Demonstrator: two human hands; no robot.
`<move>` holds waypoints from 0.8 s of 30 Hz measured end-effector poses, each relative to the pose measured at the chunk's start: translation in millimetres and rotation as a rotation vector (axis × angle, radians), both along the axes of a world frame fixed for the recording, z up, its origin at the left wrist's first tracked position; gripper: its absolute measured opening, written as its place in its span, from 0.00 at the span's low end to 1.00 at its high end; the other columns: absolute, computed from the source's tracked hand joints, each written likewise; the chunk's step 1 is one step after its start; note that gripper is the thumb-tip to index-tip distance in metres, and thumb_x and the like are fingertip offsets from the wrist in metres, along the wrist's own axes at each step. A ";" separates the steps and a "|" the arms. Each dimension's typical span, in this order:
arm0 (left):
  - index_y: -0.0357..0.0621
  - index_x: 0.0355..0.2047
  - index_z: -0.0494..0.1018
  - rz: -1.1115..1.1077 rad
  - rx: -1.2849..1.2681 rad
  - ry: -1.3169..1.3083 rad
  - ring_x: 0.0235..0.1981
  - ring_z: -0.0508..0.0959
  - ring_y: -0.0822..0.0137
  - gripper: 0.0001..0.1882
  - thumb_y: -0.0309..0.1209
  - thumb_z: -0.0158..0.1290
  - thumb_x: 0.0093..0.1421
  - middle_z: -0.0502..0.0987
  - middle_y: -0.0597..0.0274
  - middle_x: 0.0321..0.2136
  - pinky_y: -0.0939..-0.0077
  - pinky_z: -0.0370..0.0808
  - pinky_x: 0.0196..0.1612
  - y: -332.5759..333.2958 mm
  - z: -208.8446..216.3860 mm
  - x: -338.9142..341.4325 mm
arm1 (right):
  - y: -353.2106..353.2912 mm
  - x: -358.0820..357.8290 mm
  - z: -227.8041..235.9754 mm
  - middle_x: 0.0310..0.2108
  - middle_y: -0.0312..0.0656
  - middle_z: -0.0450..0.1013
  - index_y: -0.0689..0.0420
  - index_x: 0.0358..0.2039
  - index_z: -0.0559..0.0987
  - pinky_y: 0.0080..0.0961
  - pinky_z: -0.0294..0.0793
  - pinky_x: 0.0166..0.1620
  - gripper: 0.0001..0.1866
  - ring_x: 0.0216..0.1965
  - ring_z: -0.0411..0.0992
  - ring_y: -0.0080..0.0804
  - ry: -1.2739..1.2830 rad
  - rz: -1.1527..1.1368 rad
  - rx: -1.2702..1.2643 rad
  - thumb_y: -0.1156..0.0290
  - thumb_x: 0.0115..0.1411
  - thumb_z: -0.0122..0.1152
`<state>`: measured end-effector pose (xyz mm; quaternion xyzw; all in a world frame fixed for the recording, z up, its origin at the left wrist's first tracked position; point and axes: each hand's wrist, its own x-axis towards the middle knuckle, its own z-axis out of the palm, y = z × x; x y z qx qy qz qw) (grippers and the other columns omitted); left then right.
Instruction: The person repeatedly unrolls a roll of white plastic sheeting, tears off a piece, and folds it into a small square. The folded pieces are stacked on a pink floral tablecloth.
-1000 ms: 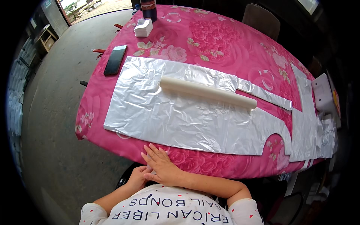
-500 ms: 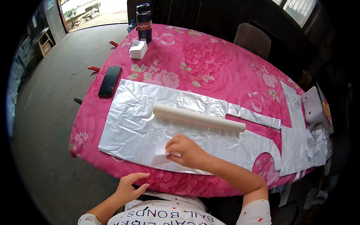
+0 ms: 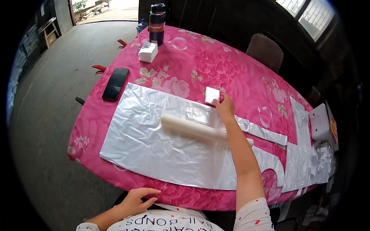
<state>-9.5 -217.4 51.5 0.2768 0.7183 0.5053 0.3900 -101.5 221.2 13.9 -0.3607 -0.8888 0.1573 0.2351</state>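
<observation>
My right hand (image 3: 226, 106) is stretched across the table and pinches a small white folded square packet (image 3: 212, 95) by its near right corner. The packet lies on or just above the pink cloth, beyond the plastic sheets; which, I cannot tell. Under my right forearm runs a cream-coloured roller (image 3: 189, 126), partly hidden by the arm. It rests on flat, shiny white plastic bags (image 3: 142, 142) with cut-out handles. By the table's near edge, my left hand (image 3: 135, 201) is empty, thumb and fingers apart.
A stack of white folded packets (image 3: 148, 52) stands far left beside a dark flask (image 3: 157, 25). Nearer lies a black phone (image 3: 115, 84). More plastic bags (image 3: 298, 165) and a white box (image 3: 320, 121) are at the right. Red-handled tools (image 3: 99, 68) jut from the table's left edge.
My right hand has moved from above the near part of the bags to the far side, carrying the white packet. My left hand stays by the near edge. The view has shifted slightly.
</observation>
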 end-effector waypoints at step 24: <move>0.46 0.61 0.55 -0.491 0.189 0.970 0.63 0.45 0.37 0.37 0.48 0.51 0.55 0.40 0.31 0.62 0.55 0.52 0.61 185.3 -31.6 18.8 | -130.7 269.1 5.6 0.53 0.55 0.62 0.69 0.56 0.62 0.38 0.56 0.58 0.29 0.56 0.59 0.49 -0.043 0.446 -0.153 0.61 0.60 0.49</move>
